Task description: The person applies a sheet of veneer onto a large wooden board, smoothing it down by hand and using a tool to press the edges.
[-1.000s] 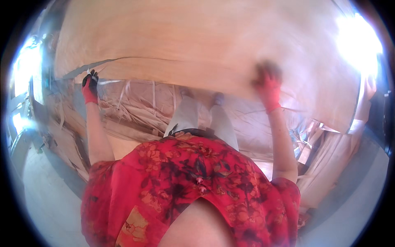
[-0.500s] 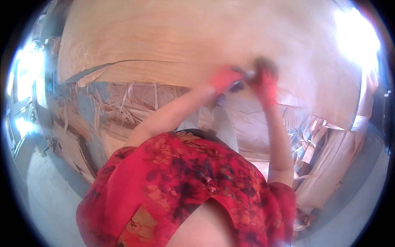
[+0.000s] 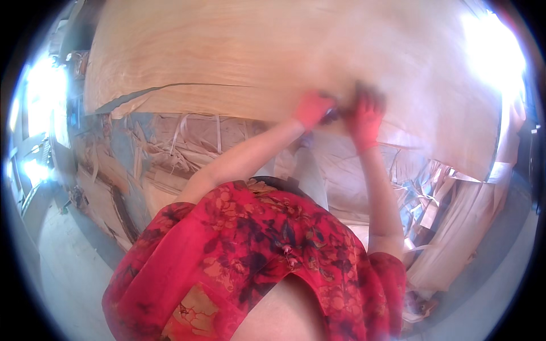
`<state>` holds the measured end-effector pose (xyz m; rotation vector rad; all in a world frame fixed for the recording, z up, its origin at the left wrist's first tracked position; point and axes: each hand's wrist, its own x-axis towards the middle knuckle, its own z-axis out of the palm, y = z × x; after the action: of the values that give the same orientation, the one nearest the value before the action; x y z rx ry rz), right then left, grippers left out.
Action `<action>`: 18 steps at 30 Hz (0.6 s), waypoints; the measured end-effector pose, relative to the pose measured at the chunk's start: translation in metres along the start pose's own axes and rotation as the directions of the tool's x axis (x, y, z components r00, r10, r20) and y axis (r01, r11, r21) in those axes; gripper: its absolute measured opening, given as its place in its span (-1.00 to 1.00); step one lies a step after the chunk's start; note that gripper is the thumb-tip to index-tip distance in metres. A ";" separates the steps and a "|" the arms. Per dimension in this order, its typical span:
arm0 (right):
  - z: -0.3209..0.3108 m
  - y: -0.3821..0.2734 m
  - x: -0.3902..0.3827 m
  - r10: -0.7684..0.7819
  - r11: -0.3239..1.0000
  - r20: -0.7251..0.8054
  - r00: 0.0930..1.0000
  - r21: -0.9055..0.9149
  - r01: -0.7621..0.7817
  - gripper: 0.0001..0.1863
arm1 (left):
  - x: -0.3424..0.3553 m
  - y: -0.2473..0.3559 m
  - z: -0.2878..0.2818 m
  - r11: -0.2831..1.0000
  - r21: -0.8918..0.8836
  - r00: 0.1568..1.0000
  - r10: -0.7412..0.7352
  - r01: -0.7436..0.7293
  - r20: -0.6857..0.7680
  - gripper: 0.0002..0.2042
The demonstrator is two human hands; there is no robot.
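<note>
A broad, thin sheet of pale wood veneer (image 3: 205,57) spreads before me. My left hand (image 3: 314,109), in a red glove with dark finger parts, is closed at the sheet's near edge. What its fingers hold, if anything, is too dark and blurred to make out. Close beside it on the right, my right hand (image 3: 367,116) wears a matching glove and lies on the veneer with its fingers stretched out. A long dark split (image 3: 133,98) runs through the near left part of the sheet.
Below the sheet's near edge lie layers of crumpled, torn veneer (image 3: 187,142). Loose strips (image 3: 424,199) stick out at the right, above a rolled or folded brown piece (image 3: 455,238). Pale floor (image 3: 68,267) shows at the left. Bright light washes out the far right.
My right hand has flattened onto the sheet with its fingers extended. My left hand has shifted slightly to the right. The small bright spot between the hands no longer shows.
</note>
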<state>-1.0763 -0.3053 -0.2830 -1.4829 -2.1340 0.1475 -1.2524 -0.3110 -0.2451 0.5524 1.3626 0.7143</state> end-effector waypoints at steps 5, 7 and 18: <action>0.003 -0.002 -0.004 -0.020 0.999 -0.038 0.999 -0.036 0.019 0.02 | -0.004 0.005 0.004 0.999 0.018 0.999 -0.034 0.035 -0.028 -0.81; 0.001 -0.003 0.001 -0.026 1.000 -0.029 0.999 -0.016 0.025 0.00 | 0.000 0.002 0.004 0.999 -0.009 0.996 -0.054 0.053 -0.065 -0.81; 0.003 -0.009 -0.004 -0.215 0.976 -0.021 0.976 -0.029 0.214 -0.23 | 0.042 -0.059 -0.009 0.881 0.334 0.932 0.363 -0.335 -0.024 -0.80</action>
<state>-1.0842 -0.3110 -0.2840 -1.2510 -2.2672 0.0227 -1.2511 -0.3204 -0.3173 1.0630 1.4896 0.8146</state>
